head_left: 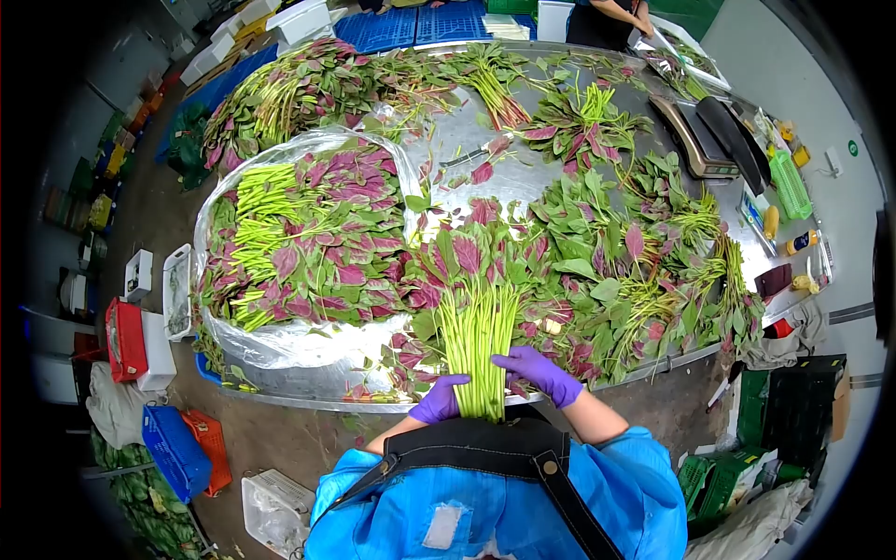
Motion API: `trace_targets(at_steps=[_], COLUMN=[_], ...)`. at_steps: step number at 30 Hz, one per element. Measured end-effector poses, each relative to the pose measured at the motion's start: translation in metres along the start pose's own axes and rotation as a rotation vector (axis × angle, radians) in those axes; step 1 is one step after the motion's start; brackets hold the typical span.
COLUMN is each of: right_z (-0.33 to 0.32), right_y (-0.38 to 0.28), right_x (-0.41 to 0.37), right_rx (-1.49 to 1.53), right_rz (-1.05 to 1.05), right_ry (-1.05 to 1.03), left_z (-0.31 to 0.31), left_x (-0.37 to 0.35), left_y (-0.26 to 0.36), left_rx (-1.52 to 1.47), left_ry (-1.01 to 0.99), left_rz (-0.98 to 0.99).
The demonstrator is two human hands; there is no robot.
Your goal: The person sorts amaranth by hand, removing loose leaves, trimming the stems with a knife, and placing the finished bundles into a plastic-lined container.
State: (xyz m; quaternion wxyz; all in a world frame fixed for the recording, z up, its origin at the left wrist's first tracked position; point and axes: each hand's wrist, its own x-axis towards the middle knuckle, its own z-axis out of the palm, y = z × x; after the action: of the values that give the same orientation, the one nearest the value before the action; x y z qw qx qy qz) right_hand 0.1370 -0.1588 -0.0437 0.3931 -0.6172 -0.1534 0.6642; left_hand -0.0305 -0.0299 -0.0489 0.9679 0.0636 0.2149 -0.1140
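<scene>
**Gripping a leafy bunch at the worktop's near edge**

The person in purple gloves is standing at 6 o'clock. Their left hand (439,399) is curling its fingers (455,381) around the pale green stems of the amaranth bunch (478,313) from 9 o'clock. The right hand (541,373) is clasping the same stems from 3 o'clock. The bunch is lying on the steel worktop (462,131), cut ends overhanging the rim, red-green leaves fanning toward 12 o'clock. A clear plastic bag (280,347) is cradling stacked greens at 9 o'clock, and loose greens (644,271) are sprawling at 3 o'clock.
</scene>
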Motion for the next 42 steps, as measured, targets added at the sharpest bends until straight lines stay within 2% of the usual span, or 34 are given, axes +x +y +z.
trace_targets(at_steps=[1, 2, 3, 5, 7, 9, 11, 13, 15, 17, 18, 19, 21, 22, 23, 25, 31, 34, 35, 38, 40, 42], right_z=[0.006, 0.003, 0.012, 0.014, 0.024, 0.028, 0.032, 0.033, 0.034, 0.040, 0.043, 0.042, 0.037, 0.034, 0.032, 0.035, 0.016, 0.001, 0.000, 0.017, 0.033, 0.034], right_y=[0.005, 0.017, -0.001, -0.006, -0.006, 0.010, 0.009, 0.006, 0.009, 0.022, 0.017, 0.013, 0.000, 0.007, 0.006, 0.012, -0.005, 0.001, 0.002, 0.000, -0.005, 0.001], right_x=[-0.002, -0.002, -0.021, -0.040, -0.039, -0.025, -0.028, -0.029, -0.026, -0.008, -0.006, -0.011, -0.026, -0.025, -0.028, -0.025, -0.049, -0.044, -0.040, -0.020, 0.002, 0.018], right_rx=[0.163, 0.300, 0.616, 0.902, 1.030, 0.775, 0.845, 0.710, 0.652, 0.287, 0.262, 0.261, 0.464, 0.629, 0.775, 0.850, 0.822, 0.808, 0.818, 0.563, 0.420, 0.369], right_rz=[-0.083, -0.131, -0.237, -0.174, -0.209, -0.325, -0.300, -0.219, -0.233, -0.336, -0.349, -0.350, -0.134, -0.298, -0.251, -0.387, -0.444, -0.561, -0.573, -0.413, -0.477, -0.547], right_ry=[0.094, 0.101, 0.033, -0.050, -0.086, -0.066, -0.048, 0.148, 0.135, 0.328, 0.335, 0.334, 0.350, 0.309, 0.346, 0.399, 0.582, 0.790, 0.844, 0.669, 0.684, 0.706], left_z=[-0.001, -0.002, -0.004, -0.005, 0.000, -0.013, -0.023, -0.006, -0.009, -0.007, 0.002, 0.005, 0.008, -0.004, -0.010, -0.011, -0.016, -0.021, -0.021, -0.019, -0.011, -0.012], left_x=[-0.001, -0.003, -0.005, -0.002, -0.002, 0.004, 0.007, 0.003, 0.002, 0.002, 0.002, 0.003, 0.005, 0.009, 0.008, 0.009, 0.009, 0.012, 0.013, 0.015, 0.015, 0.016], left_y=[0.000, 0.000, -0.001, -0.003, -0.001, -0.002, -0.004, -0.005, -0.007, -0.007, -0.006, -0.009, -0.011, -0.010, -0.011, -0.012, -0.013, -0.015, -0.015, -0.016, -0.015, -0.016], left_rx=[0.000, -0.012, -0.025, -0.161, -0.062, -0.053, -0.043, -0.001, -0.106, -0.014, 0.028, 0.028, 0.069, 0.112, 0.109, 0.038, -0.102, -0.134, -0.099, -0.028, 0.154, 0.108], left_ry=[0.001, -0.014, -0.029, -0.209, -0.122, -0.145, -0.162, -0.064, -0.065, 0.061, 0.093, 0.092, 0.057, 0.017, 0.020, 0.056, -0.096, -0.196, -0.138, -0.018, 0.192, 0.133], left_rz=[0.003, 0.062, 0.119, 0.038, 0.040, 0.033, 0.030, 0.051, 0.012, -0.003, -0.025, -0.023, 0.074, 0.070, 0.067, 0.044, 0.093, 0.141, 0.144, 0.140, 0.016, 0.015])
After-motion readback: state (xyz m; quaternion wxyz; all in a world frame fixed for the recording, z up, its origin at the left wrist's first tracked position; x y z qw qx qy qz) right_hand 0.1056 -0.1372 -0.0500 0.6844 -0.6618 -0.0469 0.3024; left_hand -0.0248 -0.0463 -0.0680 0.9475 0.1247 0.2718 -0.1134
